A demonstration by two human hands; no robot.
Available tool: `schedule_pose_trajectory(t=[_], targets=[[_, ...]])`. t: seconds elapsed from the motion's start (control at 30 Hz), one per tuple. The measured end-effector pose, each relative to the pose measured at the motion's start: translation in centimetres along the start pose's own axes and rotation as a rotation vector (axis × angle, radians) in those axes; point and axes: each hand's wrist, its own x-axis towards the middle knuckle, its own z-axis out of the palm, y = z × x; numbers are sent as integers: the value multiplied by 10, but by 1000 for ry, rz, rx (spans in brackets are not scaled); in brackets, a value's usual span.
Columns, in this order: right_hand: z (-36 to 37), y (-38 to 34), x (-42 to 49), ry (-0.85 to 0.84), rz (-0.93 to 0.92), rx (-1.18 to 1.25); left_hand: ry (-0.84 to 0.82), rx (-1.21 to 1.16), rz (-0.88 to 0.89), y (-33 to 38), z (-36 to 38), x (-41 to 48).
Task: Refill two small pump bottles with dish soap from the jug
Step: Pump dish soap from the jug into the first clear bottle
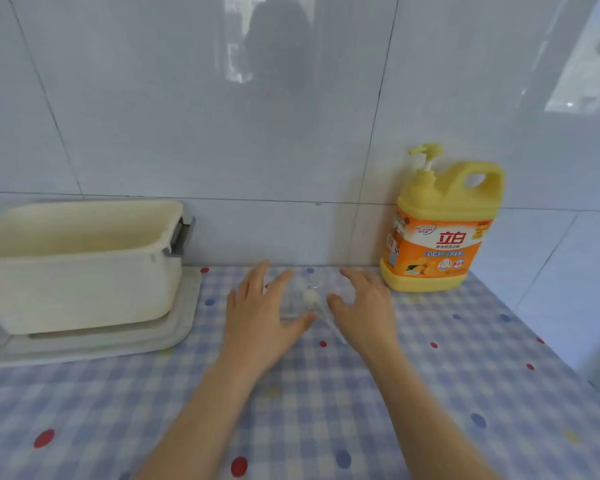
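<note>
Head view; looks forward-down; countertop (430, 393) near; tiled wall (187, 116) behind.

Soft daylight, glare on wall tiles (237, 60), slight blur, bowed edges

Items counted on the counter.

Jug (440, 230): one, yellow, with one pump top and one handle.

Tub (80, 268): one, cream.

Tray (174, 336) under the tub: one.

Tablecloth (326, 410): one, checked and dotted.

Hands: two, namely one left hand (260, 313) and one right hand (364, 306).

Pump bottle (310, 297): one white pump head shows between the hands. The clear material around it is blurred, so the number of bottles cannot be confirmed.
</note>
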Motion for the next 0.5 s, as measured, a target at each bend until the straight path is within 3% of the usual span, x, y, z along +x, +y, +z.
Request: schedule_pose_trajectory(t=[0.23, 0.5], targets=[[12, 1, -5, -174, 10, -79, -79, -42, -23, -10, 3, -1], [21, 0, -7, -86, 1, -103, -14, -58, -48, -19, 2, 2]])
